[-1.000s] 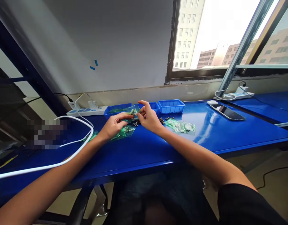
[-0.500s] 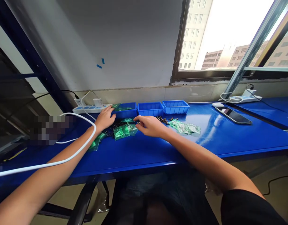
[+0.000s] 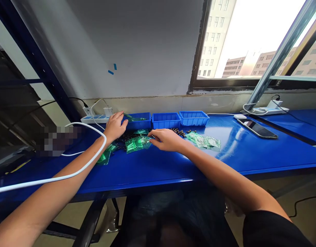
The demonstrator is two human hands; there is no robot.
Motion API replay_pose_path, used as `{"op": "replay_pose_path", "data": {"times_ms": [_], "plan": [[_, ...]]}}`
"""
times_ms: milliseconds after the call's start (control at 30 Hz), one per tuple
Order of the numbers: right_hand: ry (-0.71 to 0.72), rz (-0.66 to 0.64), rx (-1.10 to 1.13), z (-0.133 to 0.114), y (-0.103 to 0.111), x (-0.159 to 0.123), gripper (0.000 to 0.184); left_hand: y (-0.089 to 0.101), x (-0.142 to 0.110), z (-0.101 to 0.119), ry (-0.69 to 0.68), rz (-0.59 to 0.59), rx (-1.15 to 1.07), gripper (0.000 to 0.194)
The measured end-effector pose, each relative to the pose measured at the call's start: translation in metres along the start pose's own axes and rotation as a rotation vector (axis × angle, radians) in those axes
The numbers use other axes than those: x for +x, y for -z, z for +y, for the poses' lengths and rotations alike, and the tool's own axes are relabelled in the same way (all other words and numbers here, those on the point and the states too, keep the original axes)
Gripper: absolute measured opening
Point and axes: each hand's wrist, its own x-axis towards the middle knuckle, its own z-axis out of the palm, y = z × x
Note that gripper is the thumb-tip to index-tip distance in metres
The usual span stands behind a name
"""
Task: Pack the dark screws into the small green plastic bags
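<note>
My left hand [image 3: 115,127] is at the left end of the leftmost blue bin [image 3: 145,124], fingers stretched out and thumb apart, with no held thing visible. Green plastic packets [image 3: 134,118] lie in that bin. My right hand [image 3: 165,140] hovers low at the right side of a clear green packet [image 3: 134,144] with small parts inside. Its thumb and index finger are apart, and I see nothing between them; the other fingers are partly hidden. Small dark screws [image 3: 177,131] lie in a heap behind this hand. Another green packet [image 3: 104,157] rests beside my left forearm.
Two more blue bins [image 3: 166,120] [image 3: 194,118] stand along the wall. More green packets [image 3: 203,140] lie on the right, with a phone [image 3: 258,128] farther over. A white cable [image 3: 81,169] loops across my left forearm. Power strips [image 3: 95,118] [image 3: 271,110] sit at the back.
A second ago both hands held a green packet together in front of the bins. My left hand has since moved left to the bin and let go; my right hand has lowered toward the packets.
</note>
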Motion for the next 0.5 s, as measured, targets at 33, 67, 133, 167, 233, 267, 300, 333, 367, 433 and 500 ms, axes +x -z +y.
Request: {"op": "replay_pose_path", "data": {"times_ms": [33,67,133,167,233,267,300,333,367,433,500], "plan": [[0.004,-0.011,-0.005,0.000,0.000,0.000,0.028,0.000,0.001,-0.001,0.018,-0.016,-0.016,0.051],[0.010,-0.020,-0.010,-0.001,0.000,-0.001,0.028,0.000,0.001,-0.002,0.033,-0.039,-0.031,0.052],[0.016,-0.037,-0.016,-0.001,0.000,-0.001,0.029,-0.003,0.000,-0.002,0.033,-0.076,-0.048,0.052],[0.017,-0.044,-0.019,-0.001,0.001,-0.001,0.029,-0.004,0.000,-0.001,0.020,-0.082,-0.050,0.050],[0.019,-0.059,-0.023,-0.001,0.001,-0.001,0.028,-0.008,-0.002,0.001,0.003,-0.079,-0.048,0.047],[0.019,-0.066,-0.026,-0.001,0.001,-0.001,0.029,-0.009,-0.003,0.004,0.008,-0.080,-0.047,0.047],[0.019,-0.074,-0.030,-0.001,0.001,0.000,0.029,-0.010,-0.005,0.006,0.022,-0.084,-0.046,0.047],[0.020,-0.082,-0.036,-0.001,0.001,0.000,0.029,-0.010,-0.006,0.010,0.041,-0.096,-0.044,0.049],[0.022,-0.092,-0.042,-0.001,0.001,0.000,0.029,-0.009,-0.007,0.013,0.060,-0.112,-0.041,0.051],[0.029,-0.108,-0.051,-0.001,0.000,0.000,0.030,-0.008,-0.010,0.018,0.081,-0.155,-0.029,0.057],[0.035,-0.110,-0.055,-0.001,0.000,0.000,0.030,-0.006,-0.011,0.022,0.064,-0.203,-0.009,0.061]]}}
